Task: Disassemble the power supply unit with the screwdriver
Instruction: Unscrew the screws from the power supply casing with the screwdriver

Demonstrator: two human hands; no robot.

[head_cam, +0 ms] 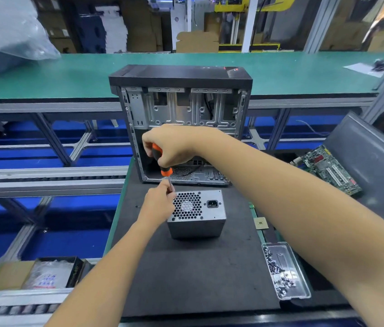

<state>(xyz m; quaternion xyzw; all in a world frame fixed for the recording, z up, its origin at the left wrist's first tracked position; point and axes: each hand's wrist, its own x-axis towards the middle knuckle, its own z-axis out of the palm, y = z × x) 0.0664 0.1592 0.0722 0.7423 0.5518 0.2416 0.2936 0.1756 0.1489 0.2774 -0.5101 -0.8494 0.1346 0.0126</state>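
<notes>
A grey metal power supply unit [200, 215] stands on the dark mat [186, 274], its honeycomb fan grille and power socket facing up. My right hand [174, 145] grips the orange and black handle of the screwdriver [160, 161] above the unit's far left corner. The screwdriver points down toward that corner. My left hand [159, 204] pinches the metal shaft just above the tip and rests against the unit's left edge. The tip itself is hidden behind my left fingers.
An open black computer case [181, 109] stands right behind the unit. A clear tray [302, 274] with several screws lies at the right. A green circuit board [328, 171] and a grey panel [375, 166] lie further right. A small chip [261, 223] and a loose screw [136, 206] sit on the mat.
</notes>
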